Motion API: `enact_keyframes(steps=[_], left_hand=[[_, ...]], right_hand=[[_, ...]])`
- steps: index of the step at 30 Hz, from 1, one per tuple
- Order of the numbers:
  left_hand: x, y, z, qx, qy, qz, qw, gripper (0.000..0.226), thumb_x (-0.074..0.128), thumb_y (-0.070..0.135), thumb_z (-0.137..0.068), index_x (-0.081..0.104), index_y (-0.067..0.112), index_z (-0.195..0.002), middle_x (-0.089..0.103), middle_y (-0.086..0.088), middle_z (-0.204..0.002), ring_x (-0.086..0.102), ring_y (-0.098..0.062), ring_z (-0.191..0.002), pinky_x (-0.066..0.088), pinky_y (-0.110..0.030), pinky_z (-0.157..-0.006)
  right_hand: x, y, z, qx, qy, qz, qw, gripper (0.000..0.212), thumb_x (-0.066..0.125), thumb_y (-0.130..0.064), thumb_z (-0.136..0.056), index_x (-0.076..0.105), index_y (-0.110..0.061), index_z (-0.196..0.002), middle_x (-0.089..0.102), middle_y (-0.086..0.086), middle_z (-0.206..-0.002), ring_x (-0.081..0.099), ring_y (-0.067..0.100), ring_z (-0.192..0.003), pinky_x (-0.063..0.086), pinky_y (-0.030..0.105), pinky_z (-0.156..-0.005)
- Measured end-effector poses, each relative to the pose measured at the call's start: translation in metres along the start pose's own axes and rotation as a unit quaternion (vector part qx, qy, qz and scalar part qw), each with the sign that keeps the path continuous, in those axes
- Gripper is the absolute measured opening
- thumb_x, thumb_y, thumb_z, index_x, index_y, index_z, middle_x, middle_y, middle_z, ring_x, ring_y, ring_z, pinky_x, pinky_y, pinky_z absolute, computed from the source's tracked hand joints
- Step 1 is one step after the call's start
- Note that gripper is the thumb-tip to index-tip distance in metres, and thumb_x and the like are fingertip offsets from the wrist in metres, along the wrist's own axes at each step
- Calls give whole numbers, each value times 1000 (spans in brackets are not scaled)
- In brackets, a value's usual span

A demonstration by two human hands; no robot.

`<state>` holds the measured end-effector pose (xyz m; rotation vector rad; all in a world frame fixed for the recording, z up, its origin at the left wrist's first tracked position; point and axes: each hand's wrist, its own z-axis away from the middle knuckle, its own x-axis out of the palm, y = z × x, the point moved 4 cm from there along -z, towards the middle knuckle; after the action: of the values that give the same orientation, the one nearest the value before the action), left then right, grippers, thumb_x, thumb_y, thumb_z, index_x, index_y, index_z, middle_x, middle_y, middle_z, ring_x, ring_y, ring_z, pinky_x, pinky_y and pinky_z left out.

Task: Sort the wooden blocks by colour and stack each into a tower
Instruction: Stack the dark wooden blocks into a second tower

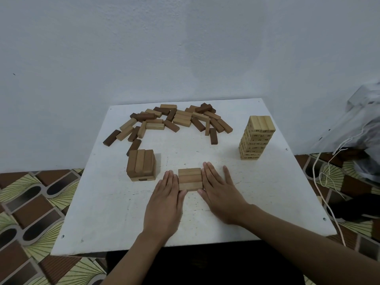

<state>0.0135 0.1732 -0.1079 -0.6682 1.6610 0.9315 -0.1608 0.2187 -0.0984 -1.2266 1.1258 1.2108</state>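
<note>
At the near middle of the white table (267, 202), showed a flat row of three tan blocks (190, 178) lying side by side, squared up between two hands. Pressed the left hand (164, 204) against the row's left side, fingers straight and held together, thumb by the near corner. Set the right hand (220, 194) along the row's right side in the same way, fingers straight and slightly spread, thumb by the other near corner. Gripped nothing and pinched nothing; only pushed inward on the sides.

Judged as finished, or close to it: the tall pale tower (257, 137), upright at the right of the table, well apart from the hands, with small dark markings on its sides too small to read.

Judged as partly built: the short mid-brown tower (141, 165) at the left, only a few layers high, topped by three blocks running near to far.

Took the row between the hands for the bottom layer of a further tower, barely begun. Could not tell whether its shade matched the short tower's.

Lay unsorted along the far side: the loose pile (172, 120) of dark brown, mid-brown and paler blocks, mixed and partly overlapping. Saw no dark brown tower anywhere. Put the task somewhere around the middle, with much of the sorting and stacking left to do.

Beyond the table, showed a pale wall, a patterned tiled floor, and a bag with a white cord at the far right.
</note>
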Motion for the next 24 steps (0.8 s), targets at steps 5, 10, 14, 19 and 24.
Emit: enact_keyframes(steps=[5, 10, 14, 19, 24], left_hand=[[1, 0, 0, 6, 1, 4, 1000, 72, 7, 53, -108, 34, 8, -157, 29, -5, -164, 18, -14, -154, 12, -31, -124], [0, 1, -1, 0, -1, 8, 1000, 74, 3, 55, -105, 27, 11, -159, 21, -1, -167, 5, -8, -154, 2, -27, -123], [-1, 1, -1, 0, 3, 9, 1000, 74, 5, 54, -105, 30, 10, -158, 23, -2, -166, 5, -8, -153, 4, -27, -123], [0, 1, 0, -3, 0, 18, 1000, 74, 9, 58, -105, 26, 10, -159, 21, -2, -167, 6, -9, -154, 4, -27, -124], [-6, -1, 0, -4, 3, 94, 996, 75, 29, 65, -104, 16, 20, -163, 18, 5, -169, 6, -3, -154, 11, -25, -123]], right_hand=[[1, -1, 0, 1, -12, 10, 1000, 72, -1, -42, -106, 30, 6, -150, 25, 21, -161, 14, 32, -152, 28, 63, -115], [2, -1, -1, 1, -25, 16, 1000, 74, -4, -43, -106, 31, 6, -150, 26, 21, -161, 15, 32, -152, 29, 64, -114], [2, 0, 0, 1, -30, 14, 999, 74, -3, -42, -107, 34, 6, -149, 29, 20, -160, 18, 31, -151, 31, 63, -112], [4, 3, 0, -9, -40, 18, 999, 73, -2, -43, -107, 30, 5, -150, 27, 20, -161, 15, 31, -152, 30, 63, -113], [-6, 5, 0, -35, -57, -51, 996, 79, -10, -56, -97, -4, -6, -158, -11, 8, -167, -21, 18, -151, -8, 53, -123]])
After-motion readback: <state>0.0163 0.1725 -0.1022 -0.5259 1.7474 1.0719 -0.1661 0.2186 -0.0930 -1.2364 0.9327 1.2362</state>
